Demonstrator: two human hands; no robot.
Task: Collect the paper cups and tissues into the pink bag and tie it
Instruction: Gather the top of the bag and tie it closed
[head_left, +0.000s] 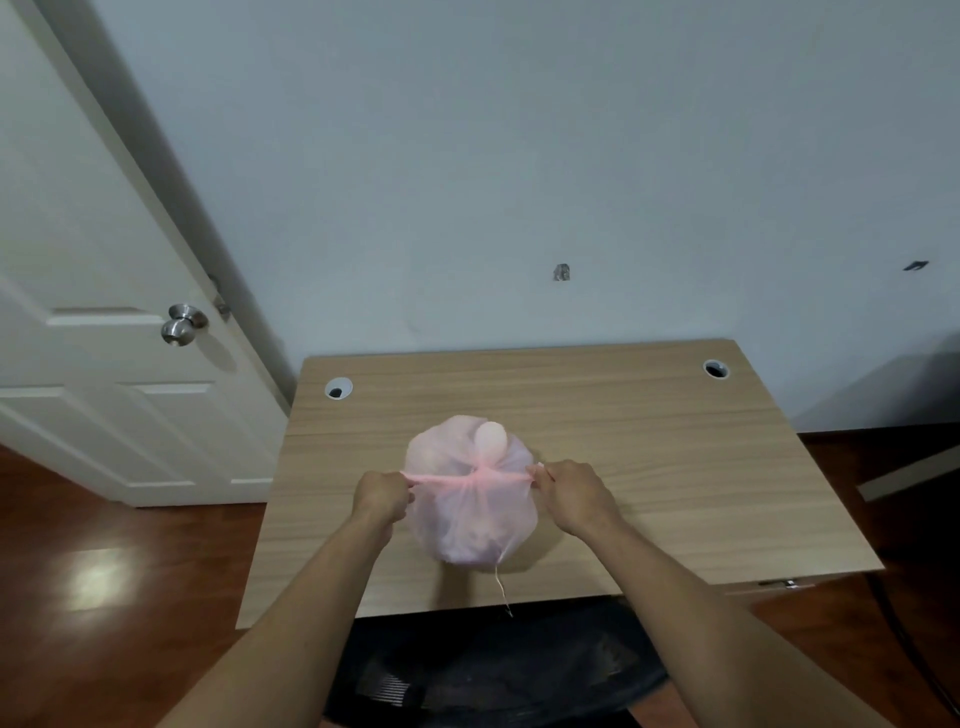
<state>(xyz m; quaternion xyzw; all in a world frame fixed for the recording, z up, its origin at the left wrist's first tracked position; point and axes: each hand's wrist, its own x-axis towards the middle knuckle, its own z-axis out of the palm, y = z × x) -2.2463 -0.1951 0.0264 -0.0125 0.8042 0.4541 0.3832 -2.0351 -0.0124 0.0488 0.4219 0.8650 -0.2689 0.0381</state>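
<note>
pink bag (470, 514): thin see-through plastic, bulging round, sitting on the wooden desk (675, 467) near its front edge, about midway across its width. its mouth is gathering into a knot (480, 473) on top, and two twisted pink ends are running out level to either side. a pale rounded shape (491, 439) is showing through the plastic at the far side; whether it is a paper cup cannot be told. the rest of the contents are blurring into a pinkish mass. a thin pale strand (503, 584) is hanging from the near side of the bag over the desk edge.

left hand (382, 496): back facing the camera. its fingers (402, 488) are curling fully closed round the left twisted end (431, 477), pinching it just beside the bag.

right hand (574, 493): back facing the camera. its fingers (543, 475) are curling fully closed round the right twisted end (511, 475), gripping it against the bag's right flank. the two ends are stretching taut in one straight line between the hands, across the knot.

desk fittings: two round cable holes at the far corners, left cable hole (338, 388) and right cable hole (716, 369).

surroundings: white panelled door (104, 415) with steel door knob (182, 325), standing at left; pale grey-blue wall (519, 156) behind the desk; reddish-brown floor (78, 597); black chair (493, 670) sitting below the near desk edge, between the forearms.
</note>
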